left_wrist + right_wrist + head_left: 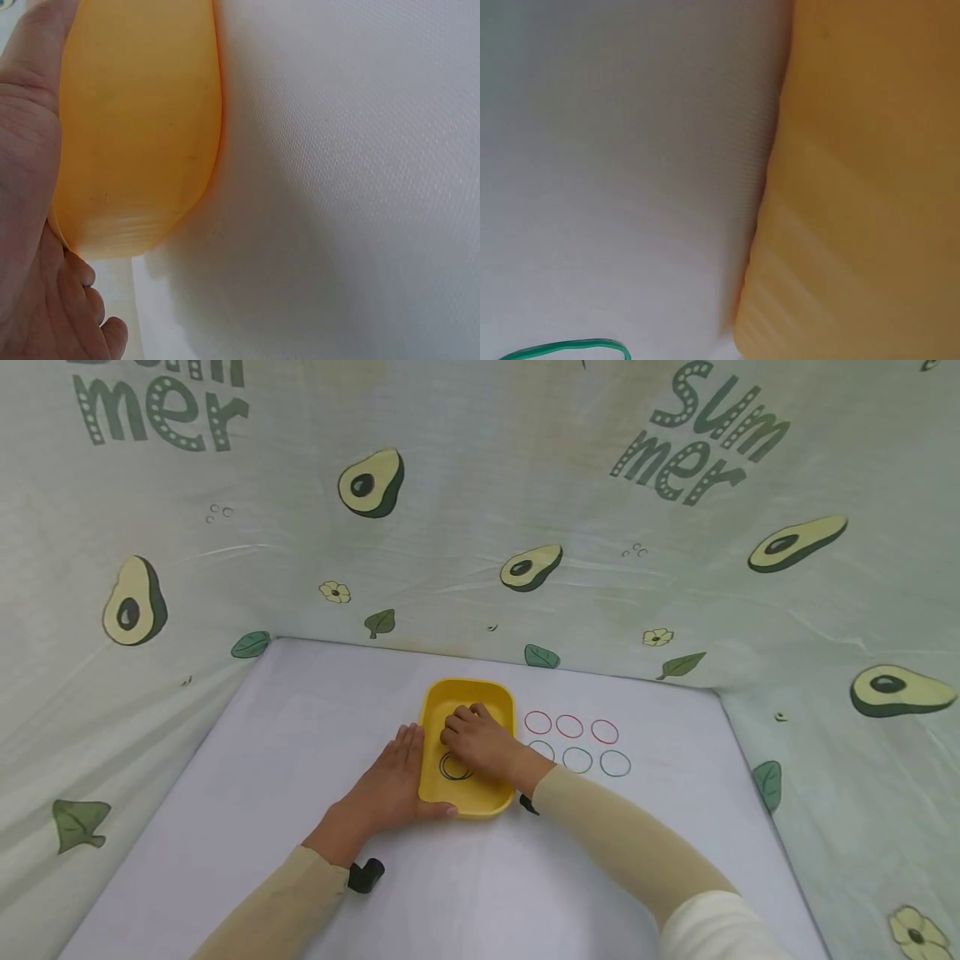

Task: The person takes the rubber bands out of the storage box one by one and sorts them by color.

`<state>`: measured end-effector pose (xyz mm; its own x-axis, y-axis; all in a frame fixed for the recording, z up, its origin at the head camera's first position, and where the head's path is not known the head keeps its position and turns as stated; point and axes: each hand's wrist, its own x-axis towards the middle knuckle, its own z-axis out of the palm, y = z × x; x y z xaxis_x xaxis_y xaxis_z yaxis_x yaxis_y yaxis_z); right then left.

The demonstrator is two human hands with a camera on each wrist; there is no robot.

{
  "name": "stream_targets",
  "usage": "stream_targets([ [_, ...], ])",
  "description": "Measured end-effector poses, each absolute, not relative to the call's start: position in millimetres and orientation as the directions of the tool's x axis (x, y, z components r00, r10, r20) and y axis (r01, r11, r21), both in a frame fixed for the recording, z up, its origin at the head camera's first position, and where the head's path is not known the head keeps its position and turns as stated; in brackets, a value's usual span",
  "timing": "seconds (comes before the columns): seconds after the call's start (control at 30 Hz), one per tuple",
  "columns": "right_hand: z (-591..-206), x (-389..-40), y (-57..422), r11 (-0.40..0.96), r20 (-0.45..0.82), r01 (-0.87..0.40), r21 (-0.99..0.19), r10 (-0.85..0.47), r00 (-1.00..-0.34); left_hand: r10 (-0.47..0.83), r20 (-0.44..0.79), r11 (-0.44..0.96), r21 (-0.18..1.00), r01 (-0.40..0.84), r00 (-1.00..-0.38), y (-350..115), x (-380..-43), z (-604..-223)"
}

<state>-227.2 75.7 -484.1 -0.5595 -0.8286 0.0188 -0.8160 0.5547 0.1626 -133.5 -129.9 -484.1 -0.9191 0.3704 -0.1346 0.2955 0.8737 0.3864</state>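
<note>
A yellow tray (487, 687) lies on the white table. My left hand (388, 787) rests against its left side with straight fingers, the thumb along the near edge; in the left wrist view the palm meets the tray wall (142, 127). Inside the tray is my right hand (483, 745), its fingers bent down toward the bottom. Those fingertips are hidden, and I cannot tell whether they pinch anything. Beside this hand, on the tray bottom, lie thin dark rings (455, 779) that overlap each other.
Right of the tray, three thin red rings (537, 733) form a row. Three green rings (577, 772) make a second row nearer me; the leftmost is partly covered by the right arm. Cloth printed with avocados (371, 483) surrounds the table (330, 685) at the back and sides.
</note>
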Motion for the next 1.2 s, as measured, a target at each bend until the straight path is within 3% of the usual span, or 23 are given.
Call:
stream_targets([
  [0.57,-487,-233,70,0.478,-0.086,-0.838,0.262,-0.854,-0.514,0.376,-0.140,0.873,0.385,0.300,-0.916,-130,-133,-481],
  [0.93,-483,-239,65,0.443,-0.110,-0.868,0.222,-0.874,-0.474,0.377,-0.136,0.869,0.393,0.299,-0.916,-129,-132,-483],
  [1.2,-486,-235,64,0.425,-0.110,-0.850,0.311,-0.872,-0.477,0.366,-0.151,0.877,0.387,0.286,-0.918,-130,-133,-483],
])
